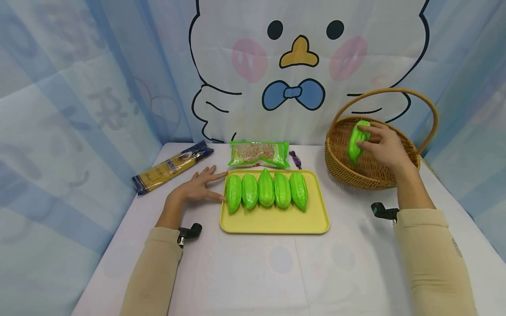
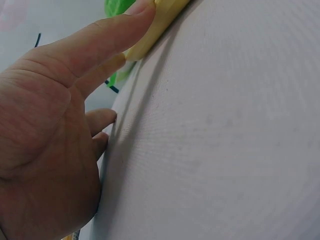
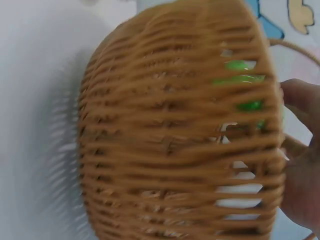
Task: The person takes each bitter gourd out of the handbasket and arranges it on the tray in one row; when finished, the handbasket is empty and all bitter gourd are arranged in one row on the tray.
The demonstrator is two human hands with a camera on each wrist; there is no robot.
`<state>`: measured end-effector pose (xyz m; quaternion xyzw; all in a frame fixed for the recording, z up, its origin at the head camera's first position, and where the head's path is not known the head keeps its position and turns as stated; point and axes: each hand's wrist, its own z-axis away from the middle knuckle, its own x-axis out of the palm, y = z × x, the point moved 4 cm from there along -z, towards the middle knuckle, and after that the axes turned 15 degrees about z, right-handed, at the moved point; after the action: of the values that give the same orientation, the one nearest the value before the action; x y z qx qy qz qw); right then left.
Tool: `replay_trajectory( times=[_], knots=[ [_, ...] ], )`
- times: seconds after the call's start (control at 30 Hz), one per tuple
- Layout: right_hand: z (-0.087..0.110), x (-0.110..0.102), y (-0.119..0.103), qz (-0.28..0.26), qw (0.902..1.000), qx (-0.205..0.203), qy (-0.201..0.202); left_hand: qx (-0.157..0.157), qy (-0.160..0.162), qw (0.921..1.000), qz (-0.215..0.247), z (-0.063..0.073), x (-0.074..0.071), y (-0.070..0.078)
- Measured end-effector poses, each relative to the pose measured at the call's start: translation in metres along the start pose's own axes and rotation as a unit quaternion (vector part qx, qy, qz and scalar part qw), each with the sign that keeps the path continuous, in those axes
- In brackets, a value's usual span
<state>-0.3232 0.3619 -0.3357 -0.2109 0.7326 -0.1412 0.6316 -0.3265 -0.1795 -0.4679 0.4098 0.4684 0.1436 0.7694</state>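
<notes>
My right hand (image 1: 382,144) pinches a glossy bright green, ridged fruit (image 1: 354,149), perhaps a star fruit, between thumb and fingers. It holds the fruit upright at the mouth of the brown wicker basket (image 1: 356,176). In the right wrist view, the basket's wall hides most of that fruit, though green shows through the weave. Several similar green fruits (image 1: 266,188) lie side by side on a yellow tray (image 1: 272,224). With its fingers spread, my left hand (image 1: 196,186) touches the tray's left edge with the thumb and index finger; the left wrist view (image 2: 45,130) shows its palm side.
A long yellow and dark blue packet (image 1: 173,167) lies slanted at the back left. Behind the tray are a green-edged clear packet (image 1: 258,154) and a small purple wrapped candy (image 1: 295,159). The basket's tall handle (image 1: 434,116) arches above its rim. Printed curtains hang around the white table.
</notes>
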Motion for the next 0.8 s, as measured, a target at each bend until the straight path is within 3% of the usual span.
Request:
replay_trajectory(
  times=[0.2, 0.43, 0.63, 0.8],
  knots=[
    [0.008, -0.006, -0.025, -0.033, 0.9975, -0.014, 0.061, 0.004, 0.002, 1.0, 0.001, 0.0, 0.0, 0.0],
    [0.021, -0.001, -0.054, -0.072, 0.9916, -0.059, 0.09, 0.0, 0.002, 1.0, -0.004, 0.0, 0.0, -0.001],
    [0.035, 0.008, -0.068, -0.067, 0.9916, -0.087, 0.068, -0.005, 0.001, 1.0, -0.001, -0.001, 0.0, -0.001],
    [0.046, 0.016, -0.076, -0.046, 0.994, -0.098, 0.015, -0.007, 0.001, 1.0, 0.001, -0.001, 0.001, 0.0]
  ],
)
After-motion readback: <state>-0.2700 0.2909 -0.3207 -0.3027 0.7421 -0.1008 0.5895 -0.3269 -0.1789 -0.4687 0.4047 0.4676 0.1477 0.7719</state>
